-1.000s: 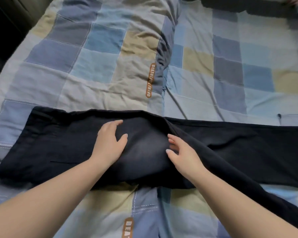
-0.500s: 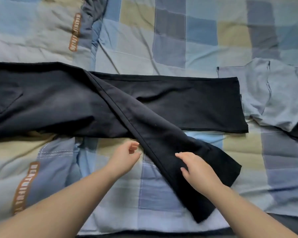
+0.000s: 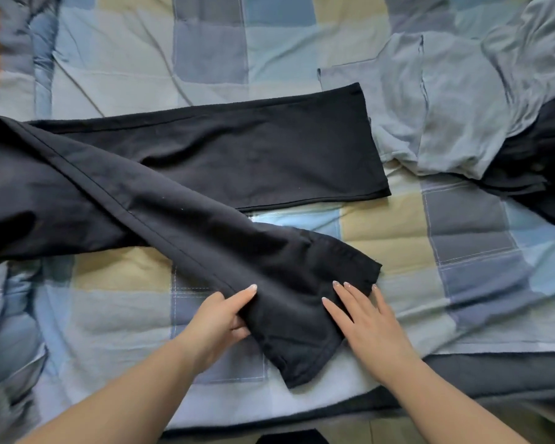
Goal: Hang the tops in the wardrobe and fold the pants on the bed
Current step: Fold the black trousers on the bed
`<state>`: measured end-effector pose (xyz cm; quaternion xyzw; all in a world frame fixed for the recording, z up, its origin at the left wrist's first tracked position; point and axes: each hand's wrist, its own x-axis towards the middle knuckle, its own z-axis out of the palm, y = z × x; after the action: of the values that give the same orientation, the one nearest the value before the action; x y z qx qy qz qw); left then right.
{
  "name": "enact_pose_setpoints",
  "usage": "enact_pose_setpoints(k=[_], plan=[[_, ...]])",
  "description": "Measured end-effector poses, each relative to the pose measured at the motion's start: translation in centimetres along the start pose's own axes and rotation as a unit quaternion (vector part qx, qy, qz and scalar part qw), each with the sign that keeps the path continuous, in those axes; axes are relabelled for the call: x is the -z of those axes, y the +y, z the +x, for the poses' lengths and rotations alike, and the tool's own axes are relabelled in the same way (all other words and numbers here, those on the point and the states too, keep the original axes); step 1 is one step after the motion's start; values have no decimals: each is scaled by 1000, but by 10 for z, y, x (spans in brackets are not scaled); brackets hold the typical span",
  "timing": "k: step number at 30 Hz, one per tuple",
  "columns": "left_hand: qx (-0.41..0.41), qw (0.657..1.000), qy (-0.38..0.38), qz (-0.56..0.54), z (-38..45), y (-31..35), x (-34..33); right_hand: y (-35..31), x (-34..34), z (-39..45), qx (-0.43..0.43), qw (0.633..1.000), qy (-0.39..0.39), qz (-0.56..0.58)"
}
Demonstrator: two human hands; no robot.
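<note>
Pants: black pants (image 3: 205, 161) lie spread on the bed (image 3: 398, 238), 2 legs splayed apart; one runs toward 3 o'clock, the other slants toward 5 o'clock.
Left hand: the left hand (image 3: 220, 318) pinches the near leg's seam edge, thumb on top, fingers curled under the cloth.
Right hand: the right hand (image 3: 362, 318) lies flat on the same leg near its hem, fingers straight, grasping nothing.
Other clothes: a grey top (image 3: 446, 100) lies crumpled at 2 o'clock, its edge touching the far leg's hem, with a dark garment (image 3: 545, 165) beside it.
Risk: the 2 legs may not line up when the near one is brought over, since only 1 edge is pinched; the hem could fold under, or the slack cloth could drag and wrinkle the quilt.
</note>
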<state>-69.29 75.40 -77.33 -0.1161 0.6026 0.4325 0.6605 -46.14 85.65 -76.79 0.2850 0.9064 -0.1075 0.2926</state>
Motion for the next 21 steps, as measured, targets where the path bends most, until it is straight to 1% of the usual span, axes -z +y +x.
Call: enact_pose_setpoints(k=[1,3,4,7,8,9,10,11,12,13,14,15,18,19,21], plan=[[-17,1000,1,-2,1,5,-5,0,2,-1,-12,1000,1,17],[-44,999,13,11,3,18,-17,0,-2,-2,-23,998,35,51],[-54,998,19,19,3,25,-23,0,-3,-1,-30,996,38,68],[-90,996,10,26,6,47,-42,3,3,2,-82,987,52,128],[-103,995,5,17,7,56,-48,5,5,5,-103,980,55,164],[-119,993,-1,5,9,67,-55,10,7,9,-132,964,69,219],[-134,991,-7,-10,11,79,-62,15,11,11,-161,938,102,291],[-147,989,-12,-25,14,93,-70,21,21,15,-195,894,151,373],[-158,987,-17,-35,18,109,-79,28,36,19,-220,841,203,451],[-166,985,-20,-41,21,126,-90,37,51,24,-235,794,249,502],[-174,983,-25,-43,25,144,-102,49,68,33,-246,761,289,526],[-183,982,-25,-44,29,162,-114,62,84,43,-254,737,319,539],[-208,977,-3,-38,44,214,-147,99,125,82,-255,703,373,549],[-214,976,4,-33,51,229,-156,111,135,96,-257,700,379,548],[-213,977,0,-7,66,252,-169,134,149,124,-277,712,365,532]])
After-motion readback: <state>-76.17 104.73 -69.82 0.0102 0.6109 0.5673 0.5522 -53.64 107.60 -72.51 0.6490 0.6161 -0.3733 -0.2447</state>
